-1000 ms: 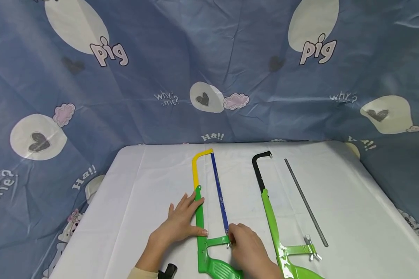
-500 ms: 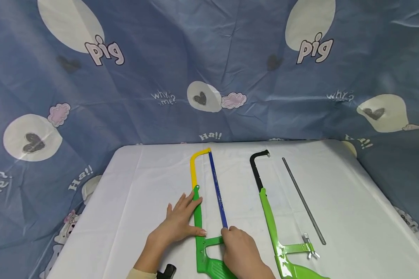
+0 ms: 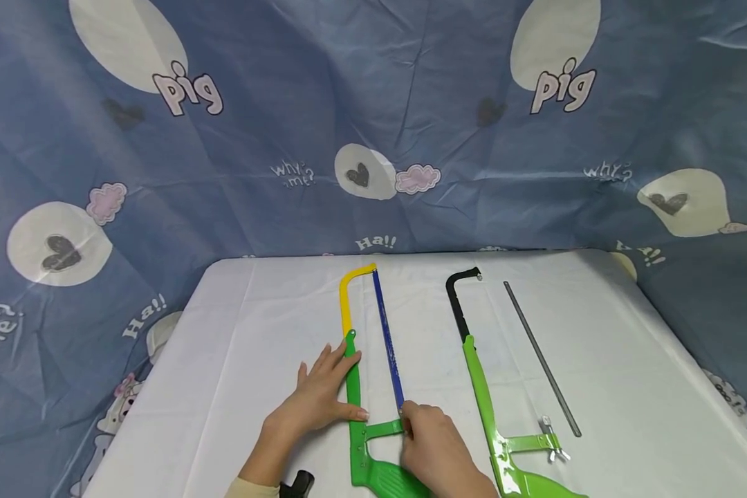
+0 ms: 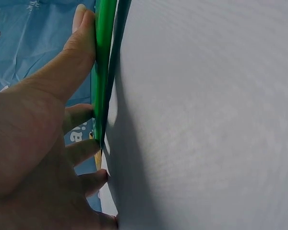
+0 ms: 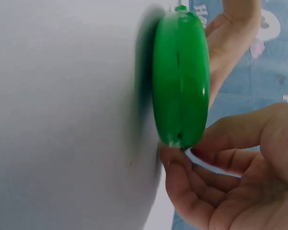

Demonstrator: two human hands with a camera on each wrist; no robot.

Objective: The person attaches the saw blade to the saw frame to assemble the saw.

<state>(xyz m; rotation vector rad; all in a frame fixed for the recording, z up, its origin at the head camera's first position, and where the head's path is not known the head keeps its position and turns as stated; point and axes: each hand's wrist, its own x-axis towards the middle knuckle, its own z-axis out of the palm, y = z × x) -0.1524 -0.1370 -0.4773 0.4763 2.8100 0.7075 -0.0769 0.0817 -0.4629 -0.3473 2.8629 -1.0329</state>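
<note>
A hacksaw with a green-and-yellow frame (image 3: 356, 432) lies on the white-covered table, its blue blade (image 3: 387, 332) running from the yellow tip down to the green crossbar. My left hand (image 3: 316, 398) is spread with straight fingers along the frame's left side, thumb touching it near the crossbar. In the left wrist view the thumb and fingertips rest against the green frame (image 4: 103, 62). My right hand (image 3: 436, 439) pinches with thumb and curled fingers at the wing nut where blade and crossbar meet. The nut is hidden behind the fingers. The right wrist view shows the green handle (image 5: 181, 81) in front of the pinch.
To the right lies a second hacksaw (image 3: 484, 394), light green and black, with a wing nut (image 3: 558, 455) on its crossbar. Beside it is a loose grey blade (image 3: 541, 356). A black object (image 3: 299, 484) sits by my left wrist. Patterned blue cloth (image 3: 373, 124) hangs behind.
My right hand turned over the crossbar end, dipping lower and then rising slightly, and the wing nut seen earlier is now covered. My left hand has stayed put on the frame.
</note>
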